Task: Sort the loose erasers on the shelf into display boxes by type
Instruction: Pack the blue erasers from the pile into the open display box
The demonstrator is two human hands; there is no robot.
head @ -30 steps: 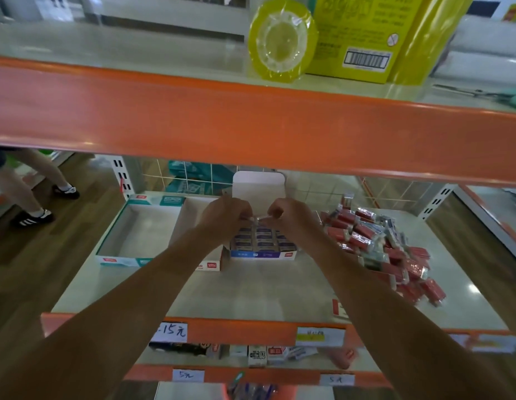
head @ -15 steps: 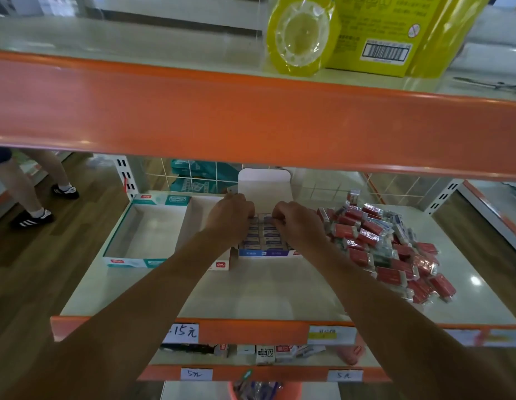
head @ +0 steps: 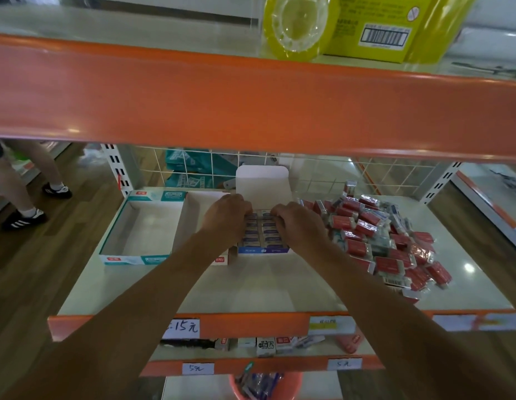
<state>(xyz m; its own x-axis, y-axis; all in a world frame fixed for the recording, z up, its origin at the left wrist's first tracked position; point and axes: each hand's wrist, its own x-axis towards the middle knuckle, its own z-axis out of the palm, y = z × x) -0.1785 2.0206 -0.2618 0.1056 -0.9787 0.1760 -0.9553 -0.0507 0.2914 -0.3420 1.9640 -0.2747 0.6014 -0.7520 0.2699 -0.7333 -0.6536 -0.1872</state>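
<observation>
Left hand (head: 226, 219) and right hand (head: 300, 226) over the blue box (head: 264, 251) mid-frame, fingers curled onto its erasers (head: 265, 235), grip unclear; best to seat rows flat, evenly; loose pile (head: 380, 241) lies centre-right on the shelf (head: 265, 284).

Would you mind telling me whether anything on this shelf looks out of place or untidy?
Yes: a heap of loose erasers, mostly red-wrapped, sprawls at all angles across the right of the shelf, unboxed, while the teal-edged box on the left sits empty.
</observation>
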